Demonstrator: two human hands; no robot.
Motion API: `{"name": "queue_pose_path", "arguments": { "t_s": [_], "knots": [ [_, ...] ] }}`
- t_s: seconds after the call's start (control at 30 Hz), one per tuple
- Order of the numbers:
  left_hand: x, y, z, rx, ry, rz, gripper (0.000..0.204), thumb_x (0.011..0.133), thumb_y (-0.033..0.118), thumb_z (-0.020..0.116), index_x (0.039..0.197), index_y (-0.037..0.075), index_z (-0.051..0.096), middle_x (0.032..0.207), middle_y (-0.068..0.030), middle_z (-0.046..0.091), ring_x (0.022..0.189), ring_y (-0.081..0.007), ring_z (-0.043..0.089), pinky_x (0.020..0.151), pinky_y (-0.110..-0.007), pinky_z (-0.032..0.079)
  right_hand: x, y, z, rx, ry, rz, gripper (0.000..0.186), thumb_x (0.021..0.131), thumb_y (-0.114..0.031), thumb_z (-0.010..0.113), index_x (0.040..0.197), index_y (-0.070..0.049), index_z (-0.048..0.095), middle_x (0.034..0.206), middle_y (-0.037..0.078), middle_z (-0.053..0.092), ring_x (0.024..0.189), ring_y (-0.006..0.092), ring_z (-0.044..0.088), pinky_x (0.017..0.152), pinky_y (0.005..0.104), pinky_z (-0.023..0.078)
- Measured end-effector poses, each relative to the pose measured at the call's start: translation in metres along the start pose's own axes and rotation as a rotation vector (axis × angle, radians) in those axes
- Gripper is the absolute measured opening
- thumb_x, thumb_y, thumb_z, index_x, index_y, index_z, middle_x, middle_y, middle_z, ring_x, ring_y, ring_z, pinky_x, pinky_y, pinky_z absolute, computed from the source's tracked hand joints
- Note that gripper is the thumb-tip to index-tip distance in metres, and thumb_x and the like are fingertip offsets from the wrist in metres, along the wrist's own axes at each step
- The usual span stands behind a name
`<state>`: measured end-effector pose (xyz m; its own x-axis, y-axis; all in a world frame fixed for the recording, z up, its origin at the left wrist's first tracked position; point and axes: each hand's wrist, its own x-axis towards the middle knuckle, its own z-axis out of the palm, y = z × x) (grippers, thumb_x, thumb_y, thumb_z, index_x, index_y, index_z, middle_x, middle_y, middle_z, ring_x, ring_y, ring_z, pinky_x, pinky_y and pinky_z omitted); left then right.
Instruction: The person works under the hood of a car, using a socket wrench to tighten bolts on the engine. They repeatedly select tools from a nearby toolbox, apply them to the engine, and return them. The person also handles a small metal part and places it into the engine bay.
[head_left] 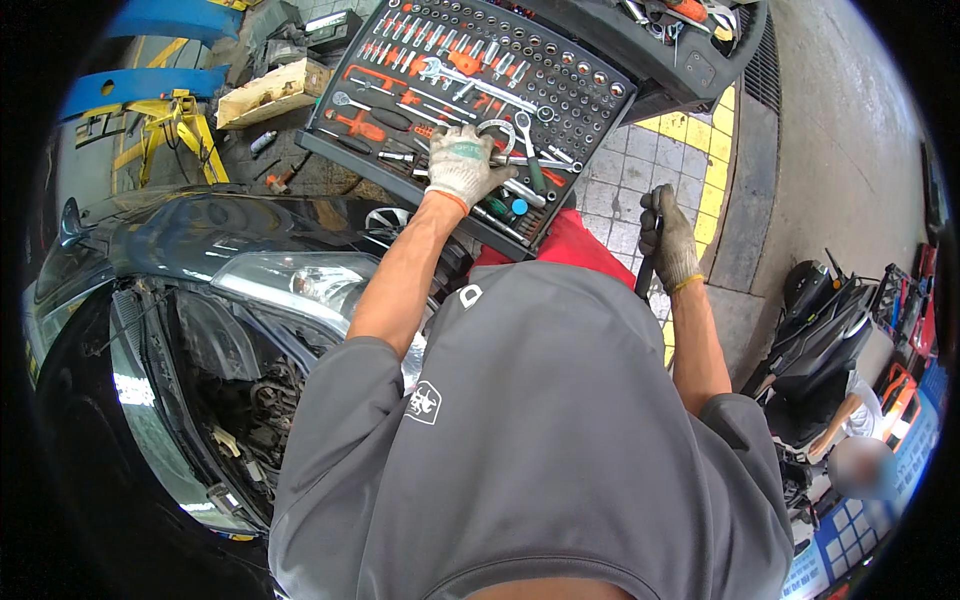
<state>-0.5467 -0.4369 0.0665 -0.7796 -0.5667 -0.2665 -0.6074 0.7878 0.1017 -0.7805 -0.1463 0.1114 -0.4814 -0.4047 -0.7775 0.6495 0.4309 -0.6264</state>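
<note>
My left hand (462, 168), in a pale knit glove with a green patch, reaches over the front part of a tool tray (322, 150). Its fingers point down among the loose tools with the thumb apart, and I see nothing held in it. Just past the fingertips is a silver ring-shaped piece (497, 134). A green-handled ratchet (530, 150) and a large wrench (480, 88) lie across the tray. At my right side, my right hand (668, 238), in a dirty glove, is closed around a dark, slim tool (645, 277), mostly hidden by the hand and shirt.
Rows of sockets (565, 75) and orange-handled screwdrivers (358, 125) fill the tray. To the left stands a dark car (180, 235) with its engine bay (240, 380) exposed. Behind it are a yellow jack stand (190, 130) and wooden box (275, 92). A person (850, 415) sits near a scooter (815, 340).
</note>
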Motion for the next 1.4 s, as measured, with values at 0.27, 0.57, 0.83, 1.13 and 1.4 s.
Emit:
{"name": "queue_pose_path", "arguments": {
  "t_s": [0.27, 0.57, 0.83, 1.13, 1.4],
  "knots": [
    [-0.019, -0.007, -0.004, 0.016, -0.118, -0.019, 0.073, 0.094, 0.076, 0.072, 0.119, 0.009, 0.084, 0.123, -0.0177, 0.077, 0.122, -0.0364, 0.073, 0.107, -0.054, 0.054, 0.006, 0.001, -0.018, 0.04, 0.048, -0.028, 0.056, 0.111, -0.067, 0.062, 0.114, -0.011, 0.068, 0.074, -0.005, 0.052, 0.055, 0.0071, 0.041, 0.048, 0.0267, 0.035],
    [-0.023, -0.019, -0.005, -0.062, -0.082, -0.104, 0.064, 0.1, 0.07, 0.069, 0.12, 0.011, 0.085, 0.118, -0.0183, 0.078, 0.119, -0.0378, 0.075, 0.105, -0.055, 0.055, 0.02, 0.002, -0.032, 0.047, 0.023, -0.016, 0.055, 0.111, -0.066, 0.062, 0.113, -0.012, 0.068, 0.074, -0.006, 0.051, 0.055, 0.0068, 0.04, 0.049, 0.0263, 0.035],
    [-0.012, -0.048, 0.024, -0.118, 0.091, -0.213, 0.038, 0.105, 0.044, 0.073, 0.128, 0.015, 0.08, 0.116, -0.0175, 0.08, 0.105, -0.0403, 0.078, 0.093, -0.055, 0.06, 0.026, 0.006, -0.038, 0.036, 0.005, -0.047, 0.056, 0.11, -0.066, 0.064, 0.114, -0.01, 0.069, 0.076, -0.006, 0.051, 0.058, 0.0065, 0.04, 0.051, 0.0261, 0.035],
    [0.037, -0.042, 0.004, -0.055, -0.03, -0.214, 0.045, 0.098, 0.04, 0.08, 0.13, 0.01, 0.072, 0.126, -0.0195, 0.076, 0.111, -0.0393, 0.079, 0.094, -0.053, 0.065, 0.017, -0.003, -0.029, -0.003, 0.003, -0.032, 0.057, 0.11, -0.067, 0.065, 0.113, -0.01, 0.068, 0.076, -0.005, 0.054, 0.056, 0.0073, 0.043, 0.05, 0.026, 0.037],
    [0.053, -0.056, 0.037, 0.02, 0.011, -0.279, 0.027, 0.109, 0.013, 0.054, 0.131, 0.007, 0.068, 0.13, -0.027, 0.07, 0.098, -0.0462, 0.081, 0.086, -0.055, 0.067, 0.02, 0.004, -0.049, 0.039, -0.011, -0.034, 0.058, 0.11, -0.067, 0.064, 0.114, -0.01, 0.068, 0.076, -0.005, 0.052, 0.058, 0.0076, 0.043, 0.05, 0.0262, 0.038]
  ]
}}
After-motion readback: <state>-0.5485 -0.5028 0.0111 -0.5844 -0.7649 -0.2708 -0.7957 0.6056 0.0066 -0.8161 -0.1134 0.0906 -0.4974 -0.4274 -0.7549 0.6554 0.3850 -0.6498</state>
